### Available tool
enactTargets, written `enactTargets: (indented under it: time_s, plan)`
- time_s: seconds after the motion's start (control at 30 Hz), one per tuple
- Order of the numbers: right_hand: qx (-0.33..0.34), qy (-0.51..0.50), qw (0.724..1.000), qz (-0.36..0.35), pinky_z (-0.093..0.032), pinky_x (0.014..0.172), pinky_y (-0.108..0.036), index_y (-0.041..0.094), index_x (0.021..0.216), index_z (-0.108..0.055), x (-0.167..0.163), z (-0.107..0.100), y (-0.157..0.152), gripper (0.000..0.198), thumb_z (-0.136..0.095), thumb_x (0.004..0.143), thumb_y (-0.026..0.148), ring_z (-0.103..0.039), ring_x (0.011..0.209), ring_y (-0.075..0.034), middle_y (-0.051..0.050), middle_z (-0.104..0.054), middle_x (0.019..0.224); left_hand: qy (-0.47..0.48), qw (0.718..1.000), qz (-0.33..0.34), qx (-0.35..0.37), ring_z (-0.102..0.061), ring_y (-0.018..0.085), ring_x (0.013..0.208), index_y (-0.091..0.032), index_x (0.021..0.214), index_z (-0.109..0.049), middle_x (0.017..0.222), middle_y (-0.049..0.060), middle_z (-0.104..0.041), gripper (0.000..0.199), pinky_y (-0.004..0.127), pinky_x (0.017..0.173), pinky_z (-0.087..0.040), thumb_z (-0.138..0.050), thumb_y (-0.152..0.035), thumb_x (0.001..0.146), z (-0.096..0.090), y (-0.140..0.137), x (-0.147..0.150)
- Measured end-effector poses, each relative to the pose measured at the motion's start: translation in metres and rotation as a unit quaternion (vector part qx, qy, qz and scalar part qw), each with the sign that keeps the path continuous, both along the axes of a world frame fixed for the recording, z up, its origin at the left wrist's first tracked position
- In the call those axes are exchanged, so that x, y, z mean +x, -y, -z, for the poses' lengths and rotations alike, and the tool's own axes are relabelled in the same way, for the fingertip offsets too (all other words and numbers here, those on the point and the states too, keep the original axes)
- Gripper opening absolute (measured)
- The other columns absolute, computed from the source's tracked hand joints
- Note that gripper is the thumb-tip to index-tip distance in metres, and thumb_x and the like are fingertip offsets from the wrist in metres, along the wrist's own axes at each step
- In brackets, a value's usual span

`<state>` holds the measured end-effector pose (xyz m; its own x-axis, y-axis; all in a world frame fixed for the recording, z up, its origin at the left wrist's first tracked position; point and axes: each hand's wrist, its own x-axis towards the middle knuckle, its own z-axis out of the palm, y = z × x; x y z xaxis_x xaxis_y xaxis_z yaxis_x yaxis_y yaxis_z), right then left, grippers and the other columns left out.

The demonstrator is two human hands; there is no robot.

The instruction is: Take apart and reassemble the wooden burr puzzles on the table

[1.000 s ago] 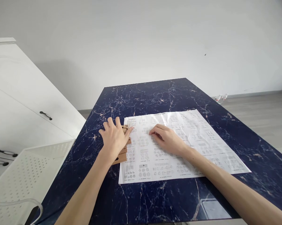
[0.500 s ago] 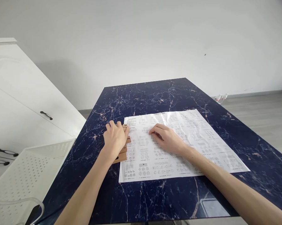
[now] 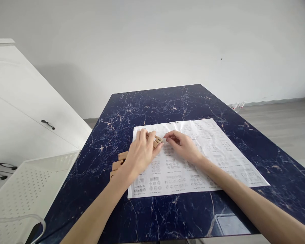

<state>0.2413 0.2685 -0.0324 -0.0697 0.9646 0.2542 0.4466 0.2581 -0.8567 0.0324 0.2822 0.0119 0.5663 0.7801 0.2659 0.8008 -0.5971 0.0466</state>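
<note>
Wooden piece (image 3: 159,139) has just come over the printed sheet (image 3: 177,184), away from the blocks (image 3: 117,165) beside its left edge. The left hand (image 3: 141,152) clamps it in its fingers, so both hands can reach it; whether the right hand (image 3: 181,145)'s curled fingertips meet, I cannot tell.

Over the printed sheet's (image 3: 223,154) left part, a bare left hand (image 3: 141,149) and slender left forearm (image 3: 99,211); nearer its middle, a bare right hand (image 3: 184,145) and slender right forearm (image 3: 233,188).
</note>
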Motion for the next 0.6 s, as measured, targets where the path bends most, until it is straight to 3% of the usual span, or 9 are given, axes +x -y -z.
enactTargets:
  time_s: [0.13,0.27,0.43,0.6]
  plan:
    - [-0.036,-0.065,0.996,0.038,-0.048,0.058,-0.032,0.023,0.104,-0.069,0.004,-0.003,-0.002,0.019,-0.054,0.098,0.034,-0.059,0.064,-0.019,-0.001,-0.066,0.075,-0.016,0.994,0.103,-0.028,-0.06,0.028,0.103,-0.016,0.141,-0.05,0.122,0.015,-0.054,0.046,0.038,0.077,-0.059,-0.044,-0.05,0.109,0.005,0.014,0.011]
    - [-0.047,-0.069,0.996,0.043,-0.049,0.058,-0.033,0.023,0.101,-0.069,0.005,-0.006,-0.001,0.019,-0.055,0.097,0.035,-0.059,0.062,-0.018,-0.001,-0.066,0.074,-0.036,0.985,0.165,-0.044,-0.058,0.031,0.114,-0.014,0.139,-0.054,0.125,0.016,-0.056,0.049,0.043,0.088,-0.058,-0.045,-0.052,0.109,0.009,0.021,0.016]
    - [-0.058,-0.045,0.997,0.031,-0.053,0.06,-0.034,0.023,0.102,-0.069,0.004,-0.01,0.002,0.019,-0.054,0.098,0.034,-0.063,0.065,-0.019,-0.002,-0.069,0.077,-0.016,0.983,0.167,-0.078,-0.055,0.032,0.121,-0.015,0.144,-0.051,0.13,0.016,-0.057,0.052,0.047,0.098,-0.055,-0.045,-0.053,0.108,0.012,0.02,0.016]
    - [-0.042,-0.022,0.999,0.023,-0.056,0.063,-0.035,0.023,0.102,-0.068,0.004,-0.009,0.003,0.018,-0.053,0.1,0.034,-0.068,0.073,-0.02,-0.005,-0.073,0.087,0.036,0.981,0.149,-0.117,-0.055,0.035,0.122,-0.016,0.143,-0.047,0.137,0.017,-0.055,0.071,0.052,0.101,-0.052,-0.052,-0.07,0.098,0.01,0.014,0.01]
